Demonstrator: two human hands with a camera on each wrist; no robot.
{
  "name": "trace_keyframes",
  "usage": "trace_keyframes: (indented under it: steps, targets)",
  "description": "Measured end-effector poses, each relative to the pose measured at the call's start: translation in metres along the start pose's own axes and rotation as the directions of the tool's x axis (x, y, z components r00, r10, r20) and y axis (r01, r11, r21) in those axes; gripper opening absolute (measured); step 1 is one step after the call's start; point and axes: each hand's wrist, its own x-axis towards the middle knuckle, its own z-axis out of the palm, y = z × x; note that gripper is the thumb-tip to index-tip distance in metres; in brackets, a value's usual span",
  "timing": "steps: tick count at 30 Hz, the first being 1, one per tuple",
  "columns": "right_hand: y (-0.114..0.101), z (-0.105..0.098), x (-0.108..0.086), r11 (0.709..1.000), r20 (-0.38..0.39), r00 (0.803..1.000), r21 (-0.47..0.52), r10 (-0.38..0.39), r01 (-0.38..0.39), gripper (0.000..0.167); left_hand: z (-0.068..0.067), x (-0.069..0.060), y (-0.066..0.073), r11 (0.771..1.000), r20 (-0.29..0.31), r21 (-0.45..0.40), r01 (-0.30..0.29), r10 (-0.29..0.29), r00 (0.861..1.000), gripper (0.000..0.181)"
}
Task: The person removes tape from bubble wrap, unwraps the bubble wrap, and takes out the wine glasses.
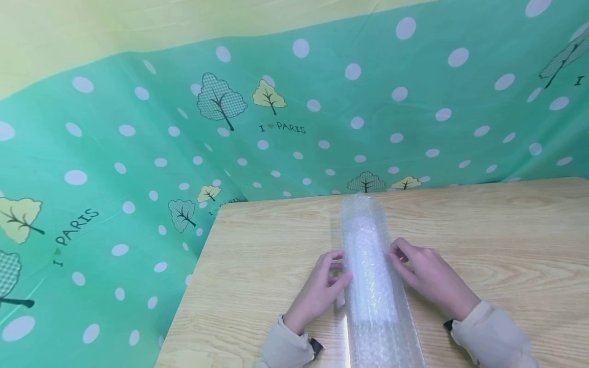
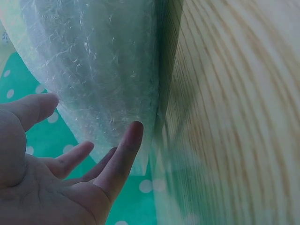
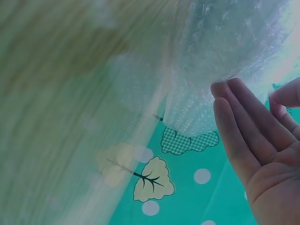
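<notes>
A long bundle of clear bubble wrap [image 1: 368, 276] lies lengthwise on the table, with something pale inside that the layers blur. My left hand [image 1: 324, 286] is at the bundle's left side, thumb on top near its edge. In the left wrist view the fingers [image 2: 129, 140] of that hand are spread and fairly straight against the bubble wrap [image 2: 93, 61]. On the right side, my right hand [image 1: 425, 273] pinches the wrap's edge between thumb and index finger. Its other fingers [image 3: 253, 122] extend beside the bubble wrap [image 3: 220, 51] in the right wrist view.
The bundle rests on a light wood-grain table [image 1: 506, 245], its far end close to the back edge. Behind and to the left hangs a green curtain [image 1: 285, 148] with white dots and printed trees. A bright strip of reflected light shows left of the bundle.
</notes>
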Motion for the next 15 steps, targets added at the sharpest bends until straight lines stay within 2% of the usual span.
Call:
trace_keyframes:
  steps: [9,15]
  targets:
    - [-0.0023,-0.0014,-0.0007,1.000,-0.002,1.000,0.010,-0.018,0.018,0.013,-0.0002,-0.0006,-0.0002,1.000,0.005,0.003,0.003,-0.003,1.000,0.057]
    - [-0.0030,-0.0021,-0.0009,1.000,0.000,1.000,0.012,-0.021,0.021,0.011,-0.0016,-0.0017,0.0013,0.999,-0.003,0.029,0.030,-0.030,1.000,0.058]
